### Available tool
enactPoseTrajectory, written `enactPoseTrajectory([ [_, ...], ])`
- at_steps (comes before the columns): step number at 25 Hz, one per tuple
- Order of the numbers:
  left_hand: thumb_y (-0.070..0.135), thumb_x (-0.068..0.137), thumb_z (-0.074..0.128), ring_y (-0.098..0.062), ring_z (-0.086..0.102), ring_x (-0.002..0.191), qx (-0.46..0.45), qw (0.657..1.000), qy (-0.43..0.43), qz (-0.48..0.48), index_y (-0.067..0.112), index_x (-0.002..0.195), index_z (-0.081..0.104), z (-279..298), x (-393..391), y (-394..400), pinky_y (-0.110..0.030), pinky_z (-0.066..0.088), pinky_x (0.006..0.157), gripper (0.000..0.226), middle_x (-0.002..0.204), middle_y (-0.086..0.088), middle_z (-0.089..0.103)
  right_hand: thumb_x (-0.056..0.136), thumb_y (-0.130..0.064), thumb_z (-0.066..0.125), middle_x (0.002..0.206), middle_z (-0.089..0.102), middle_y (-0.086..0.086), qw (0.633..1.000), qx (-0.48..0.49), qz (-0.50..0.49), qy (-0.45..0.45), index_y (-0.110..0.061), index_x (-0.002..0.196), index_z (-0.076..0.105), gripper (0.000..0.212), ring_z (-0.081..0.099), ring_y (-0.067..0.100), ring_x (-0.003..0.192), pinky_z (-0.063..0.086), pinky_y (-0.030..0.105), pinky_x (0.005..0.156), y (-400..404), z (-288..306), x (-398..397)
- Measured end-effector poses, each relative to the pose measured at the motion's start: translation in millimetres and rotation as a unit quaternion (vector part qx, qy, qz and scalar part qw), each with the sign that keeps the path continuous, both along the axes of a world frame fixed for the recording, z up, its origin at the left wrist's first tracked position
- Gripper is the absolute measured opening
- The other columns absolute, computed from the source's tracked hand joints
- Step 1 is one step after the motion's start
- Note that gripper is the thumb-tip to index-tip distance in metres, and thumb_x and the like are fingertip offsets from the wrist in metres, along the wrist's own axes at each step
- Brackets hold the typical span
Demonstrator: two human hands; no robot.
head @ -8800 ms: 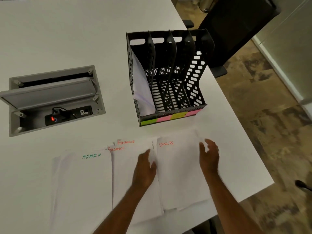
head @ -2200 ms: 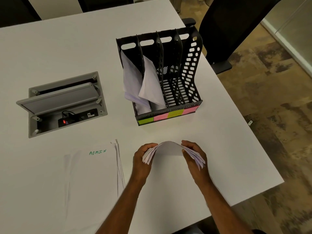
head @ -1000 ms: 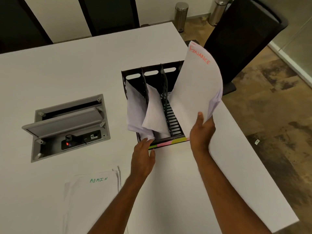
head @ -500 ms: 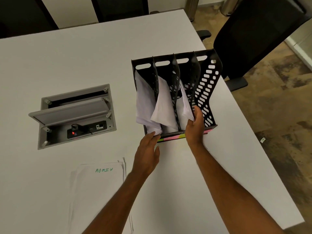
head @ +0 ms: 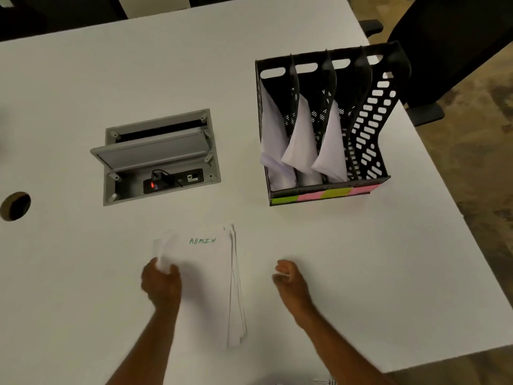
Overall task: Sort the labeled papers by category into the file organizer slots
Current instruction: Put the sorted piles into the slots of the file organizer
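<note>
A stack of white papers [head: 211,273] with ADMIN in green on the top sheet lies on the white table [head: 361,273] in front of me. My left hand [head: 161,282] grips the stack's left edge, which curls up in my fingers. My right hand [head: 287,276] hovers right of the stack, fingers loosely curled and holding nothing. The black file organizer [head: 369,151] stands at the back right; papers sit in its three left slots, and the rightmost slot shows no paper. Coloured sticky labels [head: 324,194] run along its front edge.
A grey cable box [head: 158,157] with its lid up is sunk into the table left of the organizer. A round cable hole [head: 15,205] lies at the far left. A black chair [head: 444,51] stands past the table's right edge.
My right hand has let go of the FINANCE papers, now in the third slot, and drawn back. My left hand left the organizer's front and took the ADMIN stack's left edge.
</note>
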State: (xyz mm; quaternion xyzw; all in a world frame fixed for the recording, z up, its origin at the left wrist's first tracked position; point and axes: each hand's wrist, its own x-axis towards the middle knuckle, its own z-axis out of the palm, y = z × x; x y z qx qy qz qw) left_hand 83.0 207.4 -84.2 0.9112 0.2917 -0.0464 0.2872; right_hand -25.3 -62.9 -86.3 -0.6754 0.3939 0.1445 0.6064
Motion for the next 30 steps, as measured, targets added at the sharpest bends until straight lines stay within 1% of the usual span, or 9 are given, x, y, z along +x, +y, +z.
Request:
enactPoseTrajectory([
  [2,0.022,0.09,0.07,-0.051,0.049,0.129,0.007,0.988,0.109,0.112,-0.008,0.136,0.051,-2.9,-7.9,32.8,-0.057,0.041,0.105,0.057,0.136,-0.034,0.054,0.093,-0.011,0.062,0.125,0.062,-0.002,0.997,0.055,0.015,0.046,-0.019,0.13,0.055,0.039,0.061,0.012,0.107,0.045,0.016,0.084,29.6,-10.6,-8.2],
  [4,0.025,0.089,0.073,-0.05,0.046,0.13,0.022,0.982,0.165,0.09,-0.004,0.136,0.051,-4.0,-17.2,44.4,-0.056,0.041,0.103,0.06,0.137,-0.033,0.052,0.095,-0.015,0.059,0.125,0.06,-0.005,0.995,0.08,0.013,0.062,-0.023,0.133,0.053,0.04,0.058,0.011,0.107,0.045,0.022,0.088,47.3,-13.9,-3.5],
  [7,0.032,0.09,0.072,-0.047,0.04,0.134,0.008,0.984,0.176,0.014,0.001,0.144,0.045,-4.9,-27.1,41.7,-0.053,0.037,0.106,0.068,0.144,-0.03,0.044,0.097,-0.02,0.055,0.126,0.056,-0.006,0.994,0.078,0.016,0.076,-0.022,0.14,0.05,0.043,0.054,0.012,0.109,0.043,0.024,0.09,72.1,-17.7,6.7],
  [10,0.031,0.089,0.073,-0.046,0.04,0.136,-0.044,0.984,0.175,0.0,0.002,0.149,0.039,-8.5,-29.5,32.5,-0.05,0.034,0.112,0.075,0.148,-0.029,0.041,0.094,-0.017,0.055,0.126,0.058,-0.002,0.995,0.058,0.016,0.081,-0.02,0.14,0.049,0.047,0.058,0.015,0.104,0.046,0.022,0.08,97.8,-18.2,12.8],
  [15,0.024,0.087,0.076,-0.039,0.061,0.114,-0.206,0.966,0.15,0.047,0.0,0.133,0.051,-19.5,-36.0,32.8,-0.047,0.051,0.098,0.058,0.13,-0.023,0.062,0.089,-0.021,0.064,0.126,0.06,0.009,0.995,0.032,0.014,0.092,-0.016,0.129,0.059,0.041,0.061,0.025,0.109,0.053,0.037,0.093,109.6,-20.5,19.1],
  [19,0.039,0.091,0.069,-0.043,0.055,0.119,-0.127,0.969,0.211,0.004,0.001,0.129,0.058,-21.4,-40.4,31.4,-0.049,0.048,0.102,0.055,0.128,-0.023,0.059,0.088,-0.029,0.068,0.13,0.05,0.009,0.988,-0.021,0.069,0.135,-0.014,0.133,0.058,0.048,0.055,0.028,0.119,0.051,0.037,0.097,107.5,-21.3,11.8],
  [23,0.021,0.096,0.065,-0.037,0.061,0.108,-0.251,0.953,0.165,0.027,0.0,0.124,0.055,-19.0,-48.3,28.5,-0.037,0.049,0.085,0.036,0.122,-0.022,0.064,0.093,-0.01,0.058,0.123,0.063,0.004,0.995,0.014,0.075,0.066,-0.013,0.131,0.056,0.038,0.061,0.011,0.091,0.049,0.013,0.066,110.6,-20.2,3.2],
  [27,0.009,0.1,0.053,-0.032,0.061,0.105,-0.309,0.944,0.114,0.032,0.004,0.126,0.06,-1.2,-46.5,28.5,-0.034,0.046,0.087,0.027,0.122,-0.016,0.066,0.093,0.0,0.055,0.122,0.068,0.001,0.999,-0.014,0.043,-0.025,-0.013,0.13,0.06,0.039,0.064,0.016,0.106,0.05,0.02,0.088,108.0,-5.4,7.7],
  [30,0.003,0.101,0.047,-0.028,0.062,0.111,-0.364,0.93,0.043,0.0,0.011,0.126,0.061,31.6,-30.2,15.8,-0.034,0.048,0.092,0.029,0.124,-0.01,0.066,0.089,0.002,0.059,0.099,0.071,-0.015,0.988,-0.07,-0.007,-0.139,-0.022,0.107,0.068,0.031,0.069,0.004,0.093,0.048,0.006,0.074,98.4,26.3,22.4],
])
